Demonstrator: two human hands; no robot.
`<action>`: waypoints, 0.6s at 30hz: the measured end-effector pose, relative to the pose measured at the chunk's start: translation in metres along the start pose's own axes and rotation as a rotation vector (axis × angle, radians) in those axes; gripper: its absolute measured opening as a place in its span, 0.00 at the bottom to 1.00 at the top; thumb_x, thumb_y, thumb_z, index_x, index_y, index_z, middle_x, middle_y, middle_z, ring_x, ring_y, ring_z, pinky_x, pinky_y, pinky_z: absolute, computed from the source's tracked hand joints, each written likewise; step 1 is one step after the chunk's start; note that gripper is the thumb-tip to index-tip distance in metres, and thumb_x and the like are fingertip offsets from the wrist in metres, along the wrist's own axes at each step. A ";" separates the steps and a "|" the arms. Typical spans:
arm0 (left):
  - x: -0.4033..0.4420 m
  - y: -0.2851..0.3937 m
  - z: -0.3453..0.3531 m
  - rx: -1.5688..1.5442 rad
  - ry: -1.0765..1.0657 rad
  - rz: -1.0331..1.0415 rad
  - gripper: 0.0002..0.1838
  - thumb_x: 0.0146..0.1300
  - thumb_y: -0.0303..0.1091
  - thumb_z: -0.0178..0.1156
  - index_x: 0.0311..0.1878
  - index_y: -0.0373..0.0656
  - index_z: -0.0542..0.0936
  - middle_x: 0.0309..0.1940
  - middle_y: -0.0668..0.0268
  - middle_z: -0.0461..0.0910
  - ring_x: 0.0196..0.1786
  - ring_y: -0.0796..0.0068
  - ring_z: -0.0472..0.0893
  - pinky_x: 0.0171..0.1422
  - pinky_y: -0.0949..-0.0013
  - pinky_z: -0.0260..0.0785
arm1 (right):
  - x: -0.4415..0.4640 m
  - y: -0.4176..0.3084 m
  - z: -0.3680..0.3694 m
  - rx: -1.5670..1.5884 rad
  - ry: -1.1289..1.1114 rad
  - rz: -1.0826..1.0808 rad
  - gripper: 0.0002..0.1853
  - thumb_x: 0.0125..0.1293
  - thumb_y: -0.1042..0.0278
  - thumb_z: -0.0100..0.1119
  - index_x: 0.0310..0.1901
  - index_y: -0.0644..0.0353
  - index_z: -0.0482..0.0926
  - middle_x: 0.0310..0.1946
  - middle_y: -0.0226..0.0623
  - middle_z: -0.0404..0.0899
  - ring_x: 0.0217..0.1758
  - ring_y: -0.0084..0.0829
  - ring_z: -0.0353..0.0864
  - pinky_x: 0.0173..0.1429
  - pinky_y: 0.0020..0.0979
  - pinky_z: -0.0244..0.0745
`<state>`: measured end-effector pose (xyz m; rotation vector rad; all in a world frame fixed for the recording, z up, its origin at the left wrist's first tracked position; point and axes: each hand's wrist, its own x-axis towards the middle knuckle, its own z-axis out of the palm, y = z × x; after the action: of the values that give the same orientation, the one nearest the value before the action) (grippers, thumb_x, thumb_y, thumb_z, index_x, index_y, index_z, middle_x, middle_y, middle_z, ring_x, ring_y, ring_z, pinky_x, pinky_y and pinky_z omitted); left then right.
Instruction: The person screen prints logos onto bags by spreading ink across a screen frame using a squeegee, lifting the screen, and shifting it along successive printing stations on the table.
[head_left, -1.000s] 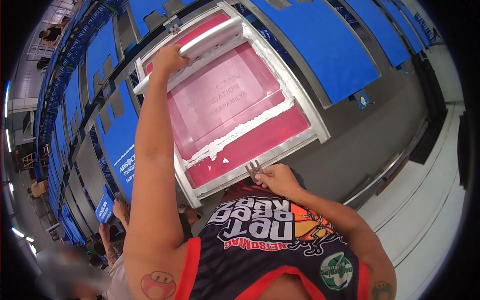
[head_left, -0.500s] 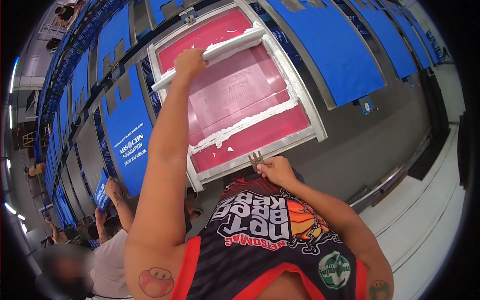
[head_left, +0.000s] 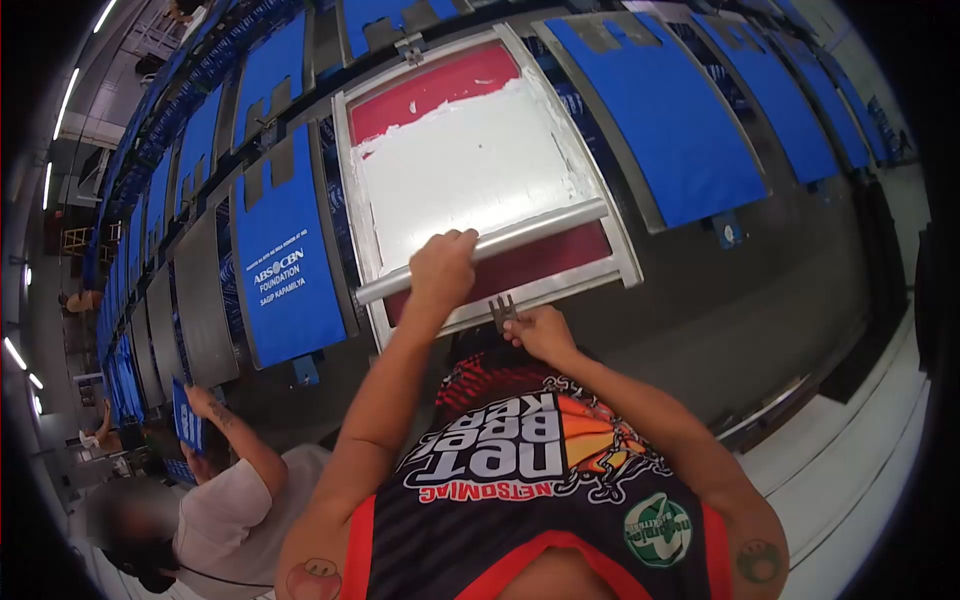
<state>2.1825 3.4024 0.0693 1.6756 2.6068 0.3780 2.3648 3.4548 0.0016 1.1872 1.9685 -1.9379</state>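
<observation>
My left hand is closed around a long pale squeegee. The squeegee lies across the near part of a screen-printing frame, with white ink coating the red mesh behind it. At the frame's near edge, my right hand pinches a grey forked metal bracket. Whether the bracket is fixed to the frame I cannot tell. A strip of bare red mesh shows between the squeegee and the near edge.
Blue fabric panels lie on grey boards in rows on both sides; one at left bears a white printed logo. At lower left, a co-worker holds a small blue printed piece. A white ledge runs at right.
My left hand has drawn the squeegee from the far part of the frame toward me. White ink now covers the mesh that showed red with the logo. My right hand stays at the bracket.
</observation>
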 end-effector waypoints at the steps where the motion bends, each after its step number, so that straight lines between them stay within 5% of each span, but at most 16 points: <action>1: 0.008 -0.011 -0.012 -0.057 0.019 0.035 0.06 0.53 0.25 0.56 0.35 0.45 0.77 0.31 0.60 0.80 0.38 0.55 0.81 0.39 0.54 0.74 | -0.003 -0.004 -0.002 -0.016 -0.008 -0.004 0.12 0.64 0.65 0.61 0.34 0.66 0.85 0.25 0.35 0.85 0.26 0.20 0.83 0.35 0.26 0.78; 3: 0.017 -0.043 -0.043 0.078 -0.219 -0.018 0.08 0.50 0.29 0.62 0.36 0.47 0.81 0.33 0.60 0.82 0.42 0.55 0.82 0.45 0.53 0.73 | -0.007 -0.002 0.000 -0.046 -0.026 -0.008 0.12 0.64 0.64 0.62 0.35 0.66 0.85 0.26 0.34 0.86 0.26 0.19 0.83 0.35 0.25 0.77; 5: -0.006 -0.087 -0.052 0.087 -0.133 -0.130 0.16 0.45 0.32 0.67 0.42 0.51 0.83 0.37 0.61 0.82 0.44 0.58 0.82 0.47 0.56 0.73 | 0.000 0.006 -0.002 0.007 -0.060 -0.004 0.13 0.64 0.63 0.62 0.34 0.67 0.85 0.26 0.34 0.86 0.27 0.19 0.83 0.37 0.25 0.77; 9: -0.062 -0.138 -0.064 -0.044 -0.043 -0.433 0.24 0.42 0.36 0.76 0.47 0.49 0.83 0.64 0.50 0.68 0.66 0.51 0.69 0.65 0.56 0.65 | -0.008 -0.023 -0.053 -0.188 -0.254 0.007 0.18 0.68 0.56 0.57 0.36 0.67 0.85 0.27 0.36 0.86 0.28 0.24 0.84 0.40 0.29 0.78; 11: -0.086 -0.162 -0.033 -0.190 0.003 -0.506 0.26 0.42 0.36 0.77 0.49 0.50 0.83 0.69 0.47 0.62 0.70 0.50 0.65 0.70 0.56 0.61 | -0.003 -0.023 -0.101 -0.215 0.081 -0.098 0.21 0.70 0.54 0.53 0.39 0.66 0.84 0.29 0.39 0.86 0.29 0.29 0.84 0.39 0.31 0.77; 13: -0.105 -0.183 0.011 -0.759 0.112 -0.655 0.26 0.46 0.31 0.77 0.52 0.45 0.82 0.72 0.47 0.56 0.70 0.58 0.66 0.71 0.59 0.60 | 0.002 -0.057 -0.146 -0.247 0.527 -0.197 0.24 0.70 0.48 0.50 0.44 0.64 0.83 0.38 0.46 0.85 0.43 0.35 0.84 0.50 0.35 0.76; 14: -0.108 -0.190 0.026 -0.768 0.111 -0.652 0.26 0.46 0.31 0.77 0.52 0.45 0.82 0.72 0.47 0.56 0.70 0.58 0.66 0.71 0.59 0.60 | 0.020 -0.052 -0.162 -0.475 0.669 -0.118 0.28 0.71 0.45 0.47 0.48 0.66 0.81 0.44 0.49 0.83 0.49 0.37 0.82 0.55 0.35 0.73; 16: -0.108 -0.195 0.047 -1.458 0.178 -0.789 0.29 0.48 0.26 0.75 0.56 0.36 0.79 0.70 0.53 0.62 0.64 0.65 0.72 0.68 0.64 0.64 | 0.066 -0.011 -0.177 -0.712 0.814 -0.038 0.32 0.72 0.41 0.45 0.51 0.67 0.80 0.49 0.52 0.81 0.55 0.40 0.79 0.59 0.35 0.70; 18: -0.103 -0.187 0.042 -1.530 0.215 -0.785 0.30 0.49 0.23 0.73 0.57 0.33 0.76 0.65 0.55 0.68 0.61 0.67 0.74 0.65 0.67 0.66 | 0.109 0.027 -0.186 0.129 0.403 0.111 0.39 0.71 0.34 0.39 0.55 0.71 0.76 0.55 0.55 0.76 0.61 0.42 0.74 0.65 0.37 0.64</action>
<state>2.0651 3.2445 -0.0229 0.1074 1.6878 1.7975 2.3844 3.6635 -0.0542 1.8009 1.9157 -1.9110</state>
